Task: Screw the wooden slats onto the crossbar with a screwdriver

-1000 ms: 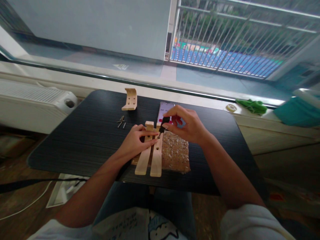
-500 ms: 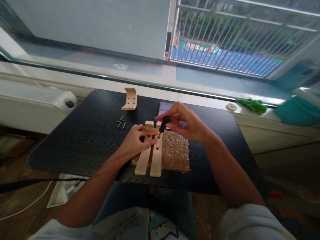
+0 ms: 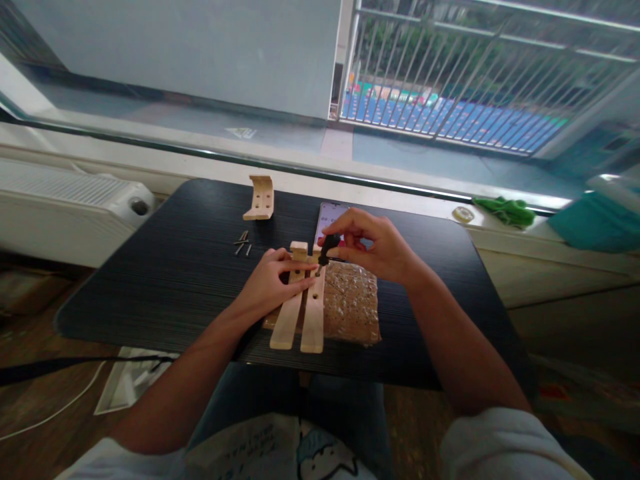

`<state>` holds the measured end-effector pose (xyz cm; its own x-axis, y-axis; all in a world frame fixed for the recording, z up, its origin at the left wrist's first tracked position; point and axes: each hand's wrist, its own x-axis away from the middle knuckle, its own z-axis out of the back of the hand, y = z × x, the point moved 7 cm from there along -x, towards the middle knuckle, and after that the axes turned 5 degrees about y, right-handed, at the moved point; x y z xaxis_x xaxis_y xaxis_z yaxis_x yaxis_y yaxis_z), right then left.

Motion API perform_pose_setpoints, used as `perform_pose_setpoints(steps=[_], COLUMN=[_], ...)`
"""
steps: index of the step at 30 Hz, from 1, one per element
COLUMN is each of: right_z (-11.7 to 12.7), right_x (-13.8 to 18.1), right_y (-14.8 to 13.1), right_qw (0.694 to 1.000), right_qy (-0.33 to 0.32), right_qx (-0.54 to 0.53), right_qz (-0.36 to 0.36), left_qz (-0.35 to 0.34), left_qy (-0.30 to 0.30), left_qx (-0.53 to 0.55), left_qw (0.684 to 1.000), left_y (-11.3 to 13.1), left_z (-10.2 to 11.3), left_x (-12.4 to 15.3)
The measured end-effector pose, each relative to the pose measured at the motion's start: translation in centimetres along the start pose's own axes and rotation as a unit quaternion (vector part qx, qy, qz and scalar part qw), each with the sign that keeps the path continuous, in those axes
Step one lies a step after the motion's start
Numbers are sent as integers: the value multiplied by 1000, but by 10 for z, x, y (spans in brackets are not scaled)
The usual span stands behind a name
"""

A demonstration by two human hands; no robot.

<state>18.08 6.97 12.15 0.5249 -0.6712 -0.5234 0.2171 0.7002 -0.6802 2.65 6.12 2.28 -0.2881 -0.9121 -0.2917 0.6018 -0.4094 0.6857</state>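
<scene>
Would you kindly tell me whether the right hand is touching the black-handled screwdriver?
Touching. The head view shows it: the right hand holds the screwdriver by its black handle, with no gap showing between them.

Blk tbl point(image 3: 165, 267) by lg window point(image 3: 210, 60); wht radiator point(image 3: 65, 197) at L; brn flr point(image 3: 30, 400); railing point(image 3: 445, 87) outside

Two pale wooden strips lie side by side, a narrow gap between them: the left strip point(image 3: 283, 328) and the right strip point(image 3: 313, 327). The left one's far end turns upward. A small black-handled screwdriver point(image 3: 329, 245) stands tilted, tip down at the right strip's farther hole; a nearer hole shows dark.
</scene>
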Motion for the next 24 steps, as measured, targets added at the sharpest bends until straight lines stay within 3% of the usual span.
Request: perform_pose_setpoints(steps=[24], right_z=[1], right_x=[0], right_y=[2], right_qw=[994], right_qy=[89], right_qx=[63], right_qz=[21], left_qz=[-2], left_qy=[4], left_qx=[-9], left_qw=[1000], left_y=[0], left_z=[0], left_x=[1])
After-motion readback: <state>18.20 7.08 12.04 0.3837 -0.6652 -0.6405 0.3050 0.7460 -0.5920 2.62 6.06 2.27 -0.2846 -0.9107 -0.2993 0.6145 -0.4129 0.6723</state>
